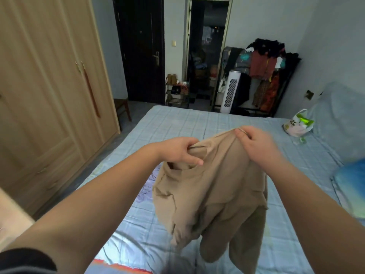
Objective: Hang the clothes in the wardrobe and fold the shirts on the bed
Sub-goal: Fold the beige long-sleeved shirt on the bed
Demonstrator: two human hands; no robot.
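Note:
A beige shirt [213, 196] hangs in the air over the bed [177, 123], held up by both hands. My left hand [177, 150] grips its top edge near the collar on the left. A little higher and to the right, my right hand [256, 144] pinches the top edge. The shirt's body and sleeves droop in loose folds toward the blue checked sheet. The wooden wardrobe [49, 91] stands along the left wall with its doors closed.
A plastic bag [298, 123] lies on the bed's far right, a blue pillow [351, 186] at the right edge. Beyond the bed stand a clothes rack [262, 76] full of garments, a white tower fan [230, 91], a shoe shelf [176, 91] and a small wooden chair [122, 107].

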